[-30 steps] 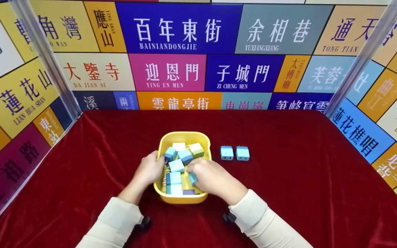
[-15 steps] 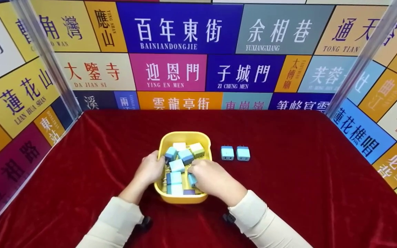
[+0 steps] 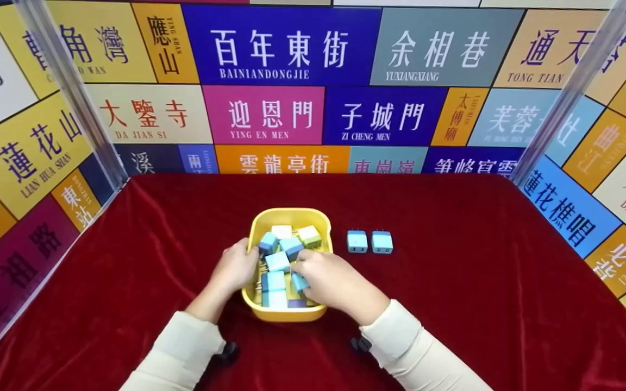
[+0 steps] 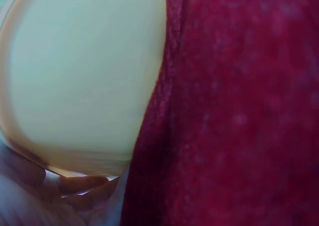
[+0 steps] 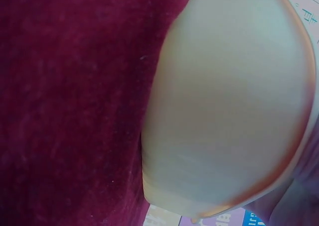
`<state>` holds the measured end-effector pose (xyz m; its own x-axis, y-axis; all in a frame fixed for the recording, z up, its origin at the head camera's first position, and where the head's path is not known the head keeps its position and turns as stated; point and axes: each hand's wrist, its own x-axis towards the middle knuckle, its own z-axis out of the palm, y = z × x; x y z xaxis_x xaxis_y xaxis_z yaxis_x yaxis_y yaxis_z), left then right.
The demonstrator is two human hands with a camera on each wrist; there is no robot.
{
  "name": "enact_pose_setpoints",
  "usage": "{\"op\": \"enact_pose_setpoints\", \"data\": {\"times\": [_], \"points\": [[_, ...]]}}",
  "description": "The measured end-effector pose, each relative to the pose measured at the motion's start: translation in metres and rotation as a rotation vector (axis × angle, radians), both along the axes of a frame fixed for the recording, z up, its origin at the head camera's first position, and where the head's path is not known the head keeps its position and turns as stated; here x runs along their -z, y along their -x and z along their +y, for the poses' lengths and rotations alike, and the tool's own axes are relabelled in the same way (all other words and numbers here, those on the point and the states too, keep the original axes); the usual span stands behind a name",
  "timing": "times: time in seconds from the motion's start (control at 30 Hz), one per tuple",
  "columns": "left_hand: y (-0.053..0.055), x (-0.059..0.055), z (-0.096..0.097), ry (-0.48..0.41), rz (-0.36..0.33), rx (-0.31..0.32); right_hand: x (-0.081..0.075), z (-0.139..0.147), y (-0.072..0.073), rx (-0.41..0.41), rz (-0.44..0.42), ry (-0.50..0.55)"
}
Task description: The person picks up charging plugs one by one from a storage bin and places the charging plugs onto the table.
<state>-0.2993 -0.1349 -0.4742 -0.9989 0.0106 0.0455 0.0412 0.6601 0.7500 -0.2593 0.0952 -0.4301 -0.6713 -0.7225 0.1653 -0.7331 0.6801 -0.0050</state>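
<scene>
A yellow plastic basin (image 3: 290, 315) on the red cloth holds several cube-shaped plug chargers in light blue, dark blue, white and green. My left hand (image 3: 238, 264) grips the basin's left rim; in the left wrist view its fingers (image 4: 87, 186) reach around the outside of the pale wall. My right hand (image 3: 330, 276) reaches over the right rim, fingers down inside, and pinches a light blue plug charger (image 3: 299, 283) near the basin's front right. The fingertips there are partly hidden by the hand. In the right wrist view the basin wall (image 5: 224, 96) fills the middle and the hand shows only at the edge.
Two blue plug chargers, one left (image 3: 357, 242) and one right (image 3: 382, 243), stand side by side on the red cloth (image 3: 454, 304) right of the basin, prongs pointing away. Behind the cloth rise walls of coloured sign panels (image 3: 280, 46) with clear corner posts (image 3: 560, 92).
My right hand and the light blue plug charger have shifted slightly left within the basin. My left hand has kept its hold on the rim.
</scene>
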Motion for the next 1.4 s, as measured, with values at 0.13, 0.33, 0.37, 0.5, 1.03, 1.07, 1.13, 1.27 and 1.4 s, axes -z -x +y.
{"op": "enact_pose_setpoints", "data": {"times": [0.13, 0.33, 0.37, 0.5, 1.03, 1.07, 1.13, 1.27, 1.4], "points": [[-0.009, -0.01, 0.004, -0.012, -0.022, -0.019, 0.0, 0.001, 0.0, -0.01, -0.004, 0.001], [-0.01, -0.011, 0.005, -0.01, -0.022, -0.022, -0.003, 0.003, 0.002, -0.028, -0.008, 0.007], [-0.011, -0.011, 0.005, -0.01, -0.02, -0.022, -0.003, 0.003, 0.002, -0.033, -0.008, 0.009], [-0.011, -0.012, 0.005, -0.01, -0.017, -0.02, -0.008, 0.005, 0.001, -0.047, -0.019, 0.025], [-0.006, -0.005, 0.002, -0.032, 0.003, -0.004, -0.033, 0.02, 0.001, -0.043, -0.075, 0.107], [-0.011, -0.012, 0.004, -0.033, -0.02, -0.014, -0.035, 0.021, 0.001, -0.039, -0.082, 0.113], [-0.011, -0.011, 0.004, -0.027, -0.021, -0.017, -0.039, 0.024, 0.002, -0.027, -0.097, 0.124], [-0.012, -0.012, 0.005, -0.013, -0.025, -0.022, -0.045, 0.032, 0.003, 0.011, -0.12, 0.136], [-0.011, -0.012, 0.006, -0.009, -0.023, -0.021, -0.049, 0.039, 0.006, 0.008, -0.098, 0.17]]}}
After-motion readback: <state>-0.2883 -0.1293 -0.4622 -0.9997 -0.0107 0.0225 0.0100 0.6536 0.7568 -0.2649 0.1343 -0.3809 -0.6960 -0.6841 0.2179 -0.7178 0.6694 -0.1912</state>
